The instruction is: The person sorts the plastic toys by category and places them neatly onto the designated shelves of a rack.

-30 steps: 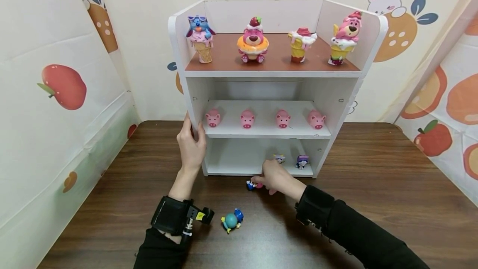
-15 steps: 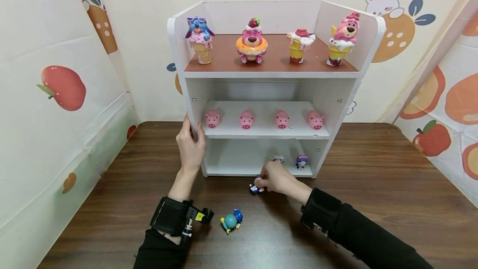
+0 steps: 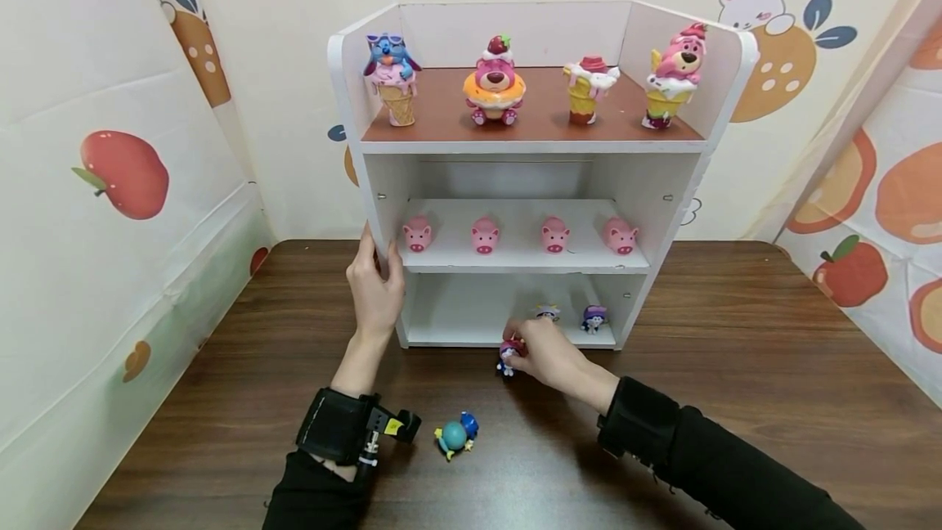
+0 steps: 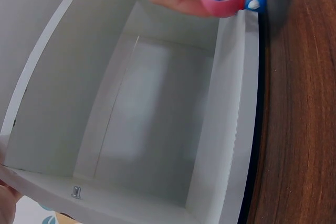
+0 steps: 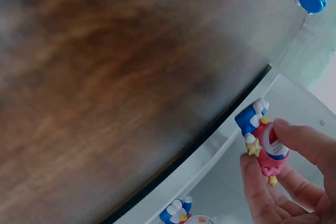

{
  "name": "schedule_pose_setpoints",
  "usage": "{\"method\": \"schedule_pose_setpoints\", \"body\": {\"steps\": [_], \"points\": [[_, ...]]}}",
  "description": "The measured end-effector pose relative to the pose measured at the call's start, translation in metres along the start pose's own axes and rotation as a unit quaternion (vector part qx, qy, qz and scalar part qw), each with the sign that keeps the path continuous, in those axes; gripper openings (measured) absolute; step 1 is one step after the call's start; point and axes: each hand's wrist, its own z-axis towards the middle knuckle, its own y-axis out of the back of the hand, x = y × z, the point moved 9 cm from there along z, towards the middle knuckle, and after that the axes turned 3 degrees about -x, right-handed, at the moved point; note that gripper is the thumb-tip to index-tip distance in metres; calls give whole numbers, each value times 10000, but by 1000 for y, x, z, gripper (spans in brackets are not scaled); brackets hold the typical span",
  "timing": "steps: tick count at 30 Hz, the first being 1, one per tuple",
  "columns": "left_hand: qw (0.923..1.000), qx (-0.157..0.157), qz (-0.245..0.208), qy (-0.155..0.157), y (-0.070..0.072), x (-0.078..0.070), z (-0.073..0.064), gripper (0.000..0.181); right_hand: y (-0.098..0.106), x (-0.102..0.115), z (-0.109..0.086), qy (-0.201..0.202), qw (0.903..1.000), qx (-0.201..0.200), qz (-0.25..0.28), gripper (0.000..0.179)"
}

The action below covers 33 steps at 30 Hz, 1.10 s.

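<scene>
My right hand (image 3: 548, 350) pinches a small pink, blue and white figurine (image 3: 506, 358) between thumb and fingers, in front of the bottom shelf's edge. In the right wrist view the figurine (image 5: 266, 142) shows a yellow star, its blue-and-white end pointing away from the palm. My left hand (image 3: 377, 289) grips the left side panel of the white display shelf (image 3: 456, 309), thumb and fingers on either side of the panel. Two figurines, one with a purple top (image 3: 594, 318) and one with a yellow-and-white top (image 3: 548, 312), stand at the right of the bottom shelf.
A teal-and-blue figurine (image 3: 455, 435) lies on the wooden table (image 3: 699, 334) near my left wrist. Several pink pig figures, one of them a pig (image 3: 485, 235), line the middle shelf. Ice-cream-themed figures, including a pink bear (image 3: 495, 84), stand on the top shelf.
The figurine in my right hand has turned from lying sideways to upright, and the right hand has shifted slightly. My left hand stays on the side panel.
</scene>
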Motion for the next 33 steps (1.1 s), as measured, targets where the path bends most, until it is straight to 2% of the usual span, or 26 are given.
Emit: {"method": "schedule_pose_setpoints", "body": {"steps": [4, 9, 13, 21, 25, 29, 32, 33], "points": [[10000, -1, -32, 15, -2, 15, -3, 41, 4, 6, 4, 249, 9992, -313, -57, 17], [10000, 10, -69, -5, -2, 18, -3, 42, 8, 10, 11, 409, 9971, -616, -193, 18], [10000, 54, -24, -72, -2, 17, -3, 42, 9, 10, 18, 373, 9957, -794, -300, 19], [10000, 30, -26, -36, -2, 16, -3, 41, 0, 0, 35, -131, 9976, -612, -295, 17], [10000, 13, -35, -11, -1, 1, -1, 39, -1, -4, 41, -312, 9974, -568, -328, 16], [10000, 10, -42, -12, 0, 4, -1, 40, -3, -6, 46, -390, 9970, -555, -384, 16], [10000, 16, -58, -20, -2, 17, -3, 41, -5, -7, 48, -407, 9967, -556, -427, 16], [10000, 19, -61, -22, -2, 17, -3, 41, -5, -6, 49, -399, 9966, -557, -449, 17]]}}
